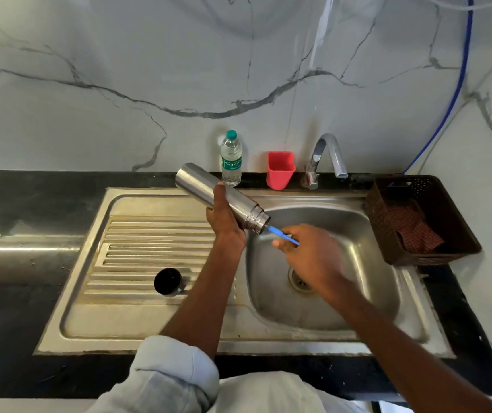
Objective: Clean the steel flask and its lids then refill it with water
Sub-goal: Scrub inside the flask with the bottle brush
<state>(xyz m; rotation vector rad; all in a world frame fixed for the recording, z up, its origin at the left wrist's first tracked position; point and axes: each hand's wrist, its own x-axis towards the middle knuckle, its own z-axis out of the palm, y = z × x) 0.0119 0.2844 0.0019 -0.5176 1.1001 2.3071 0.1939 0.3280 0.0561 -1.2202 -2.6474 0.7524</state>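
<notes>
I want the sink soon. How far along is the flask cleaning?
Done: one lid is off, on the drainboard. In hand: the left hand holds the flask tilted over the basin; the right hand works a blue brush handle into its mouth. Left: lid cleaning and refilling; the tap shows no water.

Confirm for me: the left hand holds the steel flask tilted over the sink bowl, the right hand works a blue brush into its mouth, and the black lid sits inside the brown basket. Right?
Not quite. The head view shows the black lid on the ribbed draining board, not in the brown basket. The rest holds: left hand holds the steel flask, right hand works the blue brush.
</notes>
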